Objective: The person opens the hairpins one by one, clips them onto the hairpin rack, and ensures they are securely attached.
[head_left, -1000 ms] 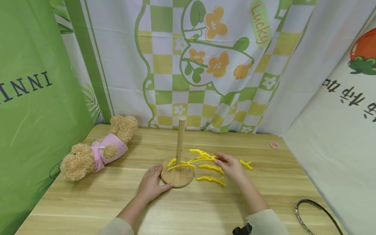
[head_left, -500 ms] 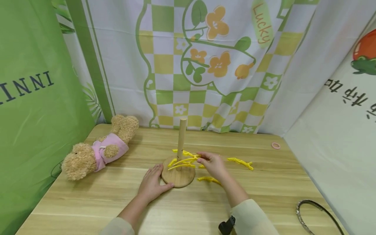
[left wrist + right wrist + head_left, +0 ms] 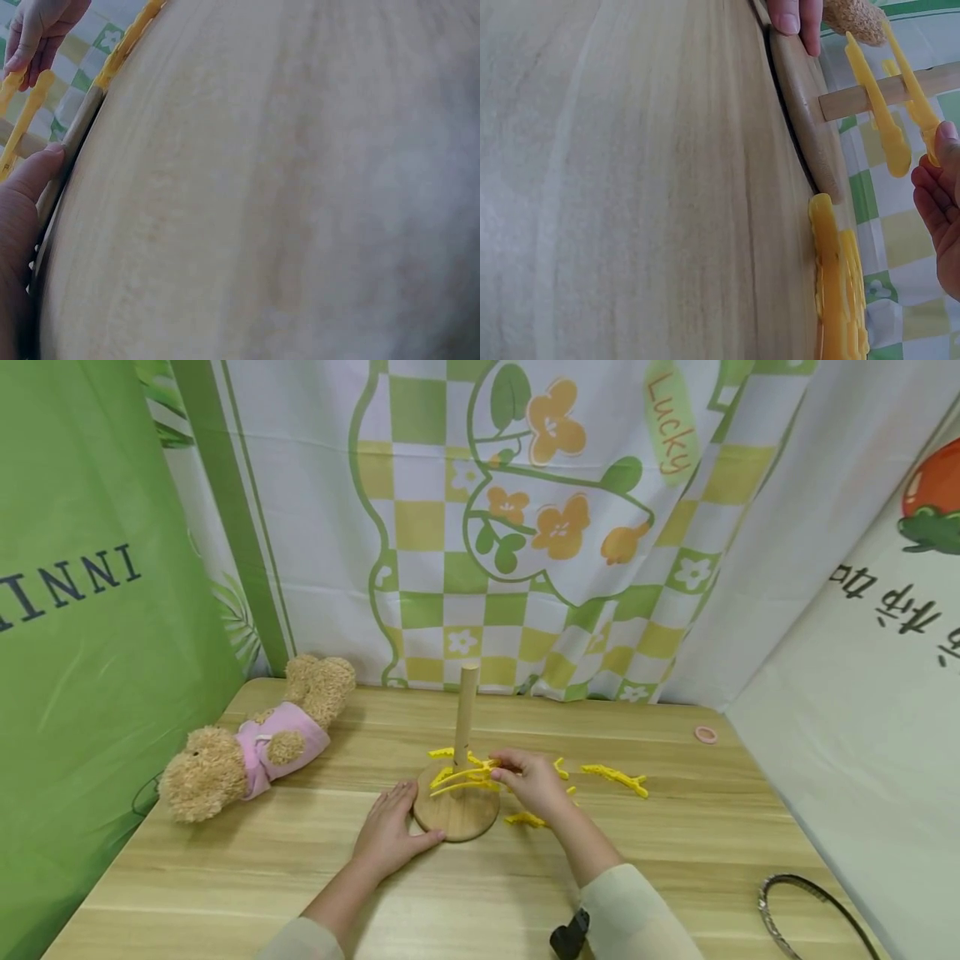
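My right hand (image 3: 534, 785) pinches the tail end of a yellow hair clip (image 3: 471, 771). The clip's spread arms lie on either side of the upright wooden post (image 3: 467, 710). Lower down, a second yellow hair clip (image 3: 889, 124) also straddles the post, just under the held one in the right wrist view. My left hand (image 3: 390, 831) rests against the left rim of the round wooden base (image 3: 456, 822), its fingers and thumb spread along the edge. More yellow clips lie right of the base, partly hidden by my right hand, with one clip (image 3: 617, 779) farther right.
A teddy bear (image 3: 285, 731) in pink lies at the table's left. A pink ring (image 3: 705, 734) sits near the back right corner, and a dark hairband (image 3: 763, 906) near the front right. Curtains (image 3: 420, 527) hang behind the table.
My right hand has moved left with the clip, bringing its arms around the post. The clip at the far right has come fully into sight. My left hand stays at the base.
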The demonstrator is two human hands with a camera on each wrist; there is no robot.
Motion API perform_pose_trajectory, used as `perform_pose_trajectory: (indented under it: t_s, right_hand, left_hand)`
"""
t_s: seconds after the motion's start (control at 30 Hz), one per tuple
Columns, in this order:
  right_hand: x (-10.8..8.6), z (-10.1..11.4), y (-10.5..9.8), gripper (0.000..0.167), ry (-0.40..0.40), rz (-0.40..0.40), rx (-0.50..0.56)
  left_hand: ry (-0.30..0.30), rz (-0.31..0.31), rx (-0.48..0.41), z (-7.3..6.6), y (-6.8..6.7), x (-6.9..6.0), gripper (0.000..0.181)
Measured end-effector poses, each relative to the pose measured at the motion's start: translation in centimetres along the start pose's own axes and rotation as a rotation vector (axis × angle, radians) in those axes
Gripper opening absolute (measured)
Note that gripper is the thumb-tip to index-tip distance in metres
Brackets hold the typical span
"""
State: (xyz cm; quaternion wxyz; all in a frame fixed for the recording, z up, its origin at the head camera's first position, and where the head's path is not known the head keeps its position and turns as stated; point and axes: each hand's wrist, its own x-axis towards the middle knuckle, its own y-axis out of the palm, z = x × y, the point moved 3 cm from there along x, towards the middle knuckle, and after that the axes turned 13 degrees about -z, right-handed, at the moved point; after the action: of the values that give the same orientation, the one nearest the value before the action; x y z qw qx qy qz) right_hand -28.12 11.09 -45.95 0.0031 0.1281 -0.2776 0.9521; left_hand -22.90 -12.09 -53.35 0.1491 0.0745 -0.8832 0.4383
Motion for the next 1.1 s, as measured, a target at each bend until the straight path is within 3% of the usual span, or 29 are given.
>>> perform_pose_trajectory:
  t_s: [0.1,0.57,0.73,0.9,1.1]
  right_hand:
    - [-0.1,-0.2,0.0,0.030,-0.030,0.006,-0.011]
    - [-0.8,-0.8,-0.2,0.044,-0.013,0.079,-0.073]
    - [-1.0,-1.2,-0.8,0.054,0.009,0.084,-0.018]
    - [-1.2,-2.6,-3.2,0.056,0.055,0.041,0.019]
    - [-1.2,-6.5,-8.4,0.058,0.120,-0.030,-0.072]
  left_hand:
    - [0.000,0.001,0.001,-0.1,0.0,0.0,0.100]
    - [-0.005,0.003,0.005,-0.2,0.0,0.0,0.100]
    - [-0.009,0.007,0.005,-0.2,0.0,0.0,0.100]
    - [-0.017,0.015,0.004,-0.1,0.1,-0.1,0.100]
    - [-0.017,0.014,0.009,0.0,0.1,0.0,0.100]
